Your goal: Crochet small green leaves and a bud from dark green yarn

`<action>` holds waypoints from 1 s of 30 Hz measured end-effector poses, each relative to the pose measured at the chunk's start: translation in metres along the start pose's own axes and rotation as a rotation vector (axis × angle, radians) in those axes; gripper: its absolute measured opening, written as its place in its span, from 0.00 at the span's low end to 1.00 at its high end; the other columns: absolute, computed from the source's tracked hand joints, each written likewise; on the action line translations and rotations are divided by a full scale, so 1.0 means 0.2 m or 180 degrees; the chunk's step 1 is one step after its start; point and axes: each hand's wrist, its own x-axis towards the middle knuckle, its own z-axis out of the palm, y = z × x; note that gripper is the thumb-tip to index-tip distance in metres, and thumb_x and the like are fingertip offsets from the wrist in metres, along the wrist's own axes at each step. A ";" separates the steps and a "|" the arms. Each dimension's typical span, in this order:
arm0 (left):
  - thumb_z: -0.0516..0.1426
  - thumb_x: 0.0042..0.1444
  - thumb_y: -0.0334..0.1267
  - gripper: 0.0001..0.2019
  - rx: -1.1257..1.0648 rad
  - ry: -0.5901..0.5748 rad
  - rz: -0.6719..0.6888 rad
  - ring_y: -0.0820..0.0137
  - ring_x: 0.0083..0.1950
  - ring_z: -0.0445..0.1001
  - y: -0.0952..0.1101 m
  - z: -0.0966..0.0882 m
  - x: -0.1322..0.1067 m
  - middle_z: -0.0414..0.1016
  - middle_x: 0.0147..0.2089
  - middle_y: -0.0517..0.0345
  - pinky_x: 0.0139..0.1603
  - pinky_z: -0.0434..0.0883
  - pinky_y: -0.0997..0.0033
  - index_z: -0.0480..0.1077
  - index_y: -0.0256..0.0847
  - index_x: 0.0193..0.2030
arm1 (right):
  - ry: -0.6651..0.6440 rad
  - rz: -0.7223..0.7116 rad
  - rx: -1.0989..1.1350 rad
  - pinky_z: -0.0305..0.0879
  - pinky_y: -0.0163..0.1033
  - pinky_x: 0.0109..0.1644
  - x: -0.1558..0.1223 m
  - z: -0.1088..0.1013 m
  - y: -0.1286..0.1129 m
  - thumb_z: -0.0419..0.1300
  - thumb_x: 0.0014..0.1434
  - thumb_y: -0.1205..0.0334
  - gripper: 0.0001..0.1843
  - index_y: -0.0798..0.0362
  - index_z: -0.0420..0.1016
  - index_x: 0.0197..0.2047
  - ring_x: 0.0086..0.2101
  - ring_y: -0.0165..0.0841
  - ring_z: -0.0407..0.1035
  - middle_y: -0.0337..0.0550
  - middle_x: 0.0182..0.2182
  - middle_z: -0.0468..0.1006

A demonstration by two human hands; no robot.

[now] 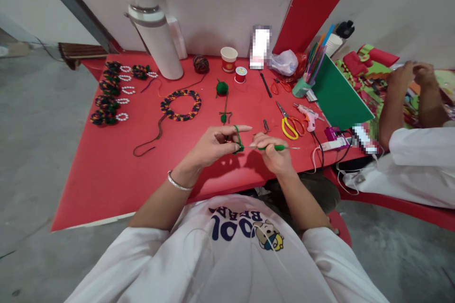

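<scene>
My left hand [216, 144] pinches a small piece of green crochet work [239, 147], with green yarn [236, 131] looped over its outstretched index finger. My right hand [273, 150] grips a green-handled crochet hook [280, 147], its tip at the green work. Both hands hover over the near edge of the red table [106, 170]. The yarn strand runs back across the table to a green yarn ball [222, 87].
On the table are a multicoloured crocheted ring [181, 105], finished crochet pieces with bead loops [108, 92], a white thermos [152, 23], a paper cup [229, 58], yellow scissors [288, 123], a glue gun [308, 116] and a green board [337, 94]. Another person's hands [412, 75] work at right.
</scene>
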 end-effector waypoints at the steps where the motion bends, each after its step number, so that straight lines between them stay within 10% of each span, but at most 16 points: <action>1: 0.65 0.48 0.30 0.04 -0.0009 0.0049 0.0026 0.74 0.29 0.68 -0.01 0.02 0.00 0.75 0.29 0.59 0.34 0.65 0.71 0.81 0.37 0.33 | 0.0059 0.0018 -0.0122 0.78 0.50 0.48 -0.01 0.03 0.02 0.59 0.71 0.44 0.14 0.37 0.85 0.45 0.42 0.38 0.80 0.40 0.38 0.87; 14: 0.69 0.50 0.33 0.34 -0.0547 0.0672 -0.0027 0.76 0.26 0.68 -0.11 0.11 0.01 0.74 0.26 0.65 0.31 0.64 0.75 0.76 0.39 0.66 | 0.0468 -0.1200 -0.2824 0.72 0.50 0.55 -0.07 0.14 0.03 0.61 0.71 0.51 0.12 0.39 0.81 0.54 0.48 0.38 0.78 0.44 0.50 0.86; 30: 0.68 0.43 0.31 0.26 -0.0817 -0.0065 -0.0556 0.75 0.27 0.69 -0.01 -0.06 0.03 0.71 0.25 0.64 0.33 0.66 0.72 0.83 0.34 0.54 | -0.0812 -0.0765 -0.1273 0.73 0.54 0.53 0.12 -0.13 -0.08 0.66 0.66 0.47 0.13 0.33 0.84 0.53 0.45 0.39 0.78 0.39 0.45 0.89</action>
